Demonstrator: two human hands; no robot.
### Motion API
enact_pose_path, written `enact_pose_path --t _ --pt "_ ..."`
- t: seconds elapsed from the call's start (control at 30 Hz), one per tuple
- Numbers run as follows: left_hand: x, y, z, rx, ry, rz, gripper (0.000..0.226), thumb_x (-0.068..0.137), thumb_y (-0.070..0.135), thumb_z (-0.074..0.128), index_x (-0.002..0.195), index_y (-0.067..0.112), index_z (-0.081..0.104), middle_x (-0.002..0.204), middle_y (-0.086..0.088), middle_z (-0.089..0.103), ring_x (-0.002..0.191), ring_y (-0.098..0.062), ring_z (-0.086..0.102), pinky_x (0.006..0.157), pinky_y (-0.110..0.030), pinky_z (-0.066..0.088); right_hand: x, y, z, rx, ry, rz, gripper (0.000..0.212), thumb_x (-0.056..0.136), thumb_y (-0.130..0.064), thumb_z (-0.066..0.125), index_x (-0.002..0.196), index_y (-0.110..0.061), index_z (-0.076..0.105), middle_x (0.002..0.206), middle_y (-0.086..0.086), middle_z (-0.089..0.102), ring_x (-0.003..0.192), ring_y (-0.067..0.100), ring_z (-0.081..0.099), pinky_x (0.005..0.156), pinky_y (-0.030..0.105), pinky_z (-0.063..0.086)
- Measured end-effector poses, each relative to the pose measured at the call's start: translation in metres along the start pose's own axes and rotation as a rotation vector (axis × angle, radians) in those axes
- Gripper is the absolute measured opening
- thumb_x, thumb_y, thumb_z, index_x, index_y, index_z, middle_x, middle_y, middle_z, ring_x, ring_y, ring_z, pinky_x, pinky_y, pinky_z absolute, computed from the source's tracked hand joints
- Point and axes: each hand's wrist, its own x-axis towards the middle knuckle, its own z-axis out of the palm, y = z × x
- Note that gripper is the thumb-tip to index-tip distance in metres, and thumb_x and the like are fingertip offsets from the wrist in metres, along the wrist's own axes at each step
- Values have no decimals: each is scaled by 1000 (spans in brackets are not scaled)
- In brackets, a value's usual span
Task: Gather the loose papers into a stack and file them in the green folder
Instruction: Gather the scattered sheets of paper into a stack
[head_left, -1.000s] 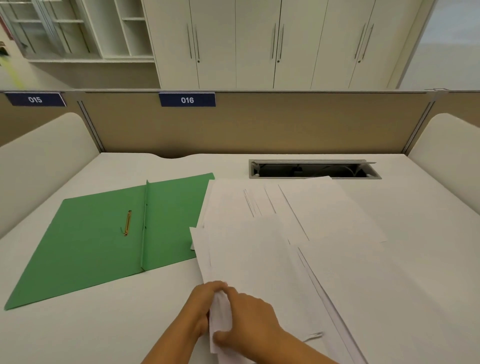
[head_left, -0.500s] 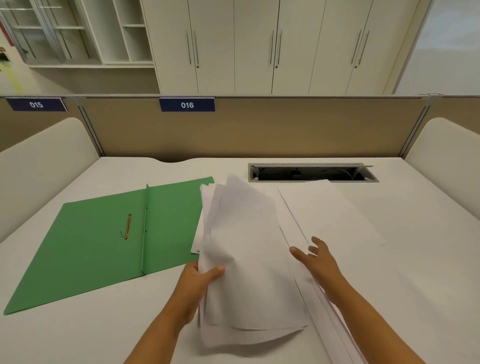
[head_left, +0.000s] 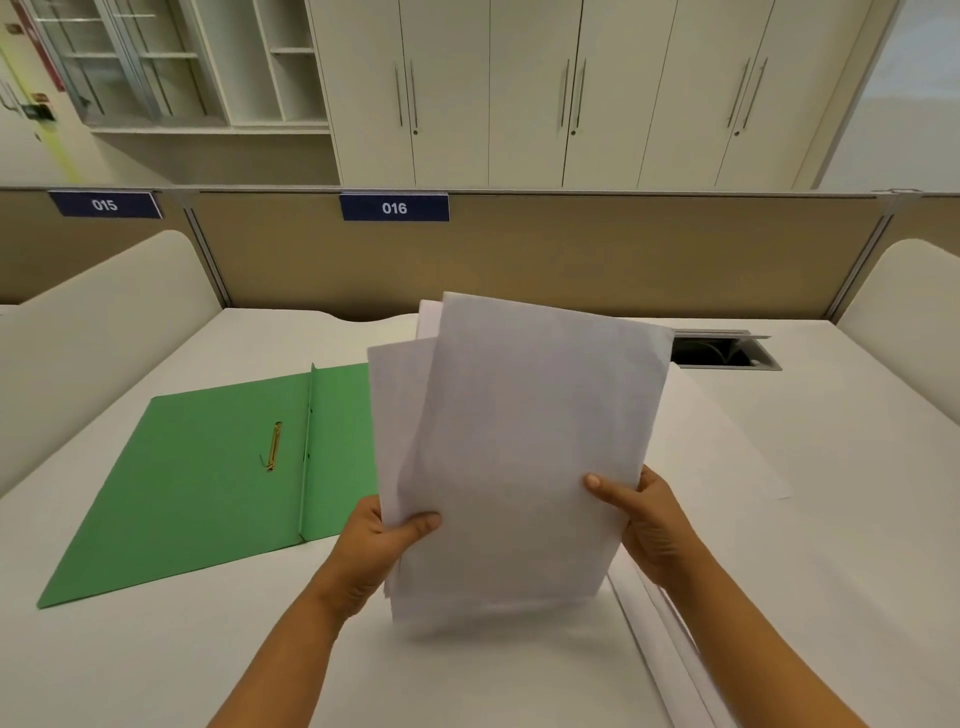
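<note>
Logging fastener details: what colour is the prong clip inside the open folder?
Gold or brass-coloured prong clip, against the green folder; head view.

Even, soft overhead light is filling the scene, bright without glare. The raised sheaf of white paper sheets (head_left: 519, 457) is casting a faint shadow on the white laminate tabletop (head_left: 805, 467). Wide-angle distortion is bowing the edges; the sheaf's lower edge is blurring slightly.

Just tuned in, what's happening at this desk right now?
A person holds a bundle of white papers upright above the desk, left hand on its left edge and right hand on its right edge. The sheets are uneven, not yet squared. The green folder lies open to the left, with nothing filed in it. More sheets lie on the desk at right.
</note>
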Motion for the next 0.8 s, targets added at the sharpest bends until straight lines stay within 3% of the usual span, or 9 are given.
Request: enact_pose_path --t 0.1,0.13,0.2,0.3,0.37,0.43,0.53,0.7,0.8 --pt "-3 5 -6 26 -2 67 41 35 42 88 73 33 77 75 8 77 72 -5 71 62 -15 53 -3 -4 10 -27 14 -96 70 34 -33 93 96 -13 68 87 2 76 79 22 71 64 28 58" --pt "-3 8 -8 33 -1 83 38 39 45 87 74 37 76 76 10 76 72 -4 70 62 -14 53 -3 -6 14 -25 3 -126 71 32 -36 93 95 -14 68 85 0 76 77 20 72 63 28 58" --pt "-2 12 -12 50 -7 106 25 56 24 85 72 41 75 73 15 75 70 0 69 61 -12 52 -3 -9 19 -60 -15 -152 72 32 -39 93 96 -16 68 86 -1 76 77 17 72 63 27 58" --pt "-2 17 -15 44 -21 94 34 45 15 81 75 29 73 71 18 74 67 3 68 58 -13 52 -2 -9 24 -133 -51 -136 56 46 -20 86 98 -20 67 88 -3 76 81 17 72 64 27 57" --pt "-2 18 -16 -6 -34 77 45 30 19 85 73 29 74 70 16 75 65 2 68 56 -13 53 -1 -5 29 -200 -68 -123 56 42 -27 82 95 -22 67 84 -5 76 79 11 71 63 25 57" --pt "1 24 -15 3 -71 108 41 39 18 89 76 32 76 74 15 76 70 -4 70 58 -13 53 -1 -4 35 -286 -90 -129 48 44 -34 79 88 -21 65 76 -7 73 72 4 69 59 18 54" --pt "7 31 -20 -63 -148 127 45 50 44 84 90 24 76 82 1 78 77 -17 73 63 -21 57 2 -7 37 -387 -125 -147 29 58 -33 72 81 -19 60 76 -2 65 67 4 64 57 13 51" --pt "3 31 -8 -78 25 189 47 45 24 79 90 19 66 74 10 75 70 -3 68 61 -14 52 6 -4 40 -285 -105 -135 51 50 -24 82 96 -27 62 90 -4 70 81 8 68 62 20 57" --pt "5 28 4 -141 166 201 43 51 20 77 91 22 64 75 12 75 72 -3 68 64 -17 55 6 -4 52 -213 6 -181 46 65 -5 82 94 -33 60 89 -8 69 83 13 67 64 22 59"
